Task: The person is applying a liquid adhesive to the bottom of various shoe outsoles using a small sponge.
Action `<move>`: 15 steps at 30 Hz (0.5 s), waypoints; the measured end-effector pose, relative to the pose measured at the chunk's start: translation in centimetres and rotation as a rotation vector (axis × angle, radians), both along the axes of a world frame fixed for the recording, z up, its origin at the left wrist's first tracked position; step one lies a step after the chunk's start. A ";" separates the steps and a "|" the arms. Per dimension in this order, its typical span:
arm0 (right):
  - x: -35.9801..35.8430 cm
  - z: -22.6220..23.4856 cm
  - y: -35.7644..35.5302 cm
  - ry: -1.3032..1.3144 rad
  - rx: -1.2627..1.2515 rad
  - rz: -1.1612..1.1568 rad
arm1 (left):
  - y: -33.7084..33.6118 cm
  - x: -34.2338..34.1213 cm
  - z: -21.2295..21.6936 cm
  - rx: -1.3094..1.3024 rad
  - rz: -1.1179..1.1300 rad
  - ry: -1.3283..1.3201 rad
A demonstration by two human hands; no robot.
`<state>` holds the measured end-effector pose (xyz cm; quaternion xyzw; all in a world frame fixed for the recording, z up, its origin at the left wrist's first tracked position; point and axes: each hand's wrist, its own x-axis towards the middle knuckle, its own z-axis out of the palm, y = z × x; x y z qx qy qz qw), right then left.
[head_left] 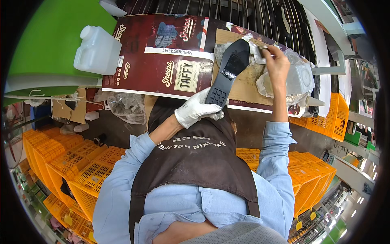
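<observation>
At the left edge of the worktop (pixel 162 94) I list one capped white jug (pixel 99 53), then one maroon printed cardboard sheet (pixel 138 61) running along the near edge. Mid-length, the white-gloved left hand (pixel 198 110) is clamped on the heel end of one black shoe sole (pixel 228 73), slanting over the near edge: gridded heel, glossy forepart, toe toward the far edge. Rightward I enter one brown board (pixel 247 87); the bare right hand (pixel 277 65), well apart from the left, fingertips pinched on a small dark item (pixel 262 49) I cannot identify; one clear plastic container (pixel 304 77), right edge.
</observation>
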<state>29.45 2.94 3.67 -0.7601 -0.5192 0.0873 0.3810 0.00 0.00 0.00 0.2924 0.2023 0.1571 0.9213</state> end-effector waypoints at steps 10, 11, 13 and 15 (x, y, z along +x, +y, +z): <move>0.7 0.8 2.9 -0.151 -0.058 -0.087 | 0.3 -0.9 0.0 -0.059 0.063 -0.058; 0.6 0.6 3.3 -0.044 -0.003 0.063 | 0.3 -1.1 0.1 -0.048 0.077 -0.047; 0.2 -0.3 3.2 0.186 -0.011 0.247 | 0.2 -1.3 0.2 -0.046 0.086 -0.046; 0.7 -0.7 3.3 0.024 -0.081 0.185 | 0.3 -1.5 0.1 -0.049 0.081 -0.071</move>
